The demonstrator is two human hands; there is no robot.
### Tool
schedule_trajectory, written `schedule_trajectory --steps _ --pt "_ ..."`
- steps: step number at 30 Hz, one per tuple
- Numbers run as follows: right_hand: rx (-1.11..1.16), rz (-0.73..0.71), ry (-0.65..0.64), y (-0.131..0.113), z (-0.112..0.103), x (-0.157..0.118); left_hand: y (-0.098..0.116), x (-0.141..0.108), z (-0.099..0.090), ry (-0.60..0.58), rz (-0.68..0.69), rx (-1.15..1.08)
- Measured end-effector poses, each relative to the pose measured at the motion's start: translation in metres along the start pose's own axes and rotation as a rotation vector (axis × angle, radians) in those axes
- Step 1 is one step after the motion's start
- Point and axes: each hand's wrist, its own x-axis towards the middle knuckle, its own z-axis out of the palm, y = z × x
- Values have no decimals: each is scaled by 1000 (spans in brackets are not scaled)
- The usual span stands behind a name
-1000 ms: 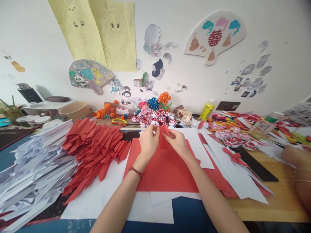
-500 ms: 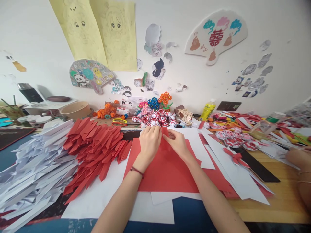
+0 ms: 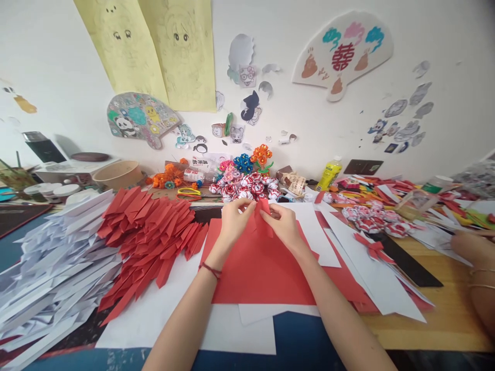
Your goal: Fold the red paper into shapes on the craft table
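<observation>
A narrow folded red paper strip [image 3: 264, 220] is pinched between my two hands, above a large red paper sheet [image 3: 259, 273]. My left hand [image 3: 236, 219] grips the strip's left edge near its top, fingers closed. From the other side my right hand [image 3: 283, 224] pinches it with thumb and fingers. White sheets [image 3: 240, 337] lie under the red one. To the left is a heap of folded red paper pieces [image 3: 154, 232], and beyond it a larger heap of folded white paper pieces [image 3: 65, 257].
Red-and-white paper flowers [image 3: 255, 185] are bunched behind my hands. A yellow bottle [image 3: 329, 175], a beige bowl [image 3: 118, 175] and yellow-handled scissors [image 3: 189, 193] stand or lie along the wall. Another person's hand [image 3: 469, 247] rests at the right edge, near a black strip [image 3: 410, 263].
My left hand has opened out from a tighter fist-like grip and shifted slightly left. More of the red strip shows between my hands. The view has moved slightly.
</observation>
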Motion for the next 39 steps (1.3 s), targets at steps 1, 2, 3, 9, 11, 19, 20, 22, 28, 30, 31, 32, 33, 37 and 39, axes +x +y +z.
schedule_trajectory --steps 1,2,3,9,11,19,20,22,28,30,31,32,33,37,39 --pt "-3 -1 -4 0 0 0 -3 1 0 -18 -14 -58" --pt "-7 -2 -9 0 0 0 -6 2 1 -38 -27 -108" --pt "-11 -4 -13 1 0 0 -8 2 2 -60 -38 -145" --pt "-25 -24 -17 -1 -1 0 -14 3 5 -95 -72 -181" --pt "-20 -34 -15 -2 -1 -1 -15 3 4 -87 -72 -165" --pt "-6 -14 -25 -6 -2 0 -11 4 0 -107 -75 -166" --pt "-16 -12 -19 -6 -2 0 -10 4 0 -105 -77 -167" --pt "-27 -9 -11 -5 -2 0 -10 5 0 -99 -83 -175" --pt "76 1 -66 -5 -2 0 -12 4 2 -89 -100 -210" --pt "125 16 -89 -5 -2 1 -12 3 2 -86 -105 -227" --pt "142 24 -96 -5 -2 1 -11 3 3 -84 -107 -230" --pt "152 31 -99 -4 -1 1 -11 2 3 -83 -107 -227" --pt "159 37 -100 -4 -1 1 -11 2 3 -83 -106 -222" --pt "162 52 -90 -2 -1 1 -12 2 4 -96 -94 -206" --pt "163 44 -90 -2 -1 1 -12 2 4 -108 -86 -200"
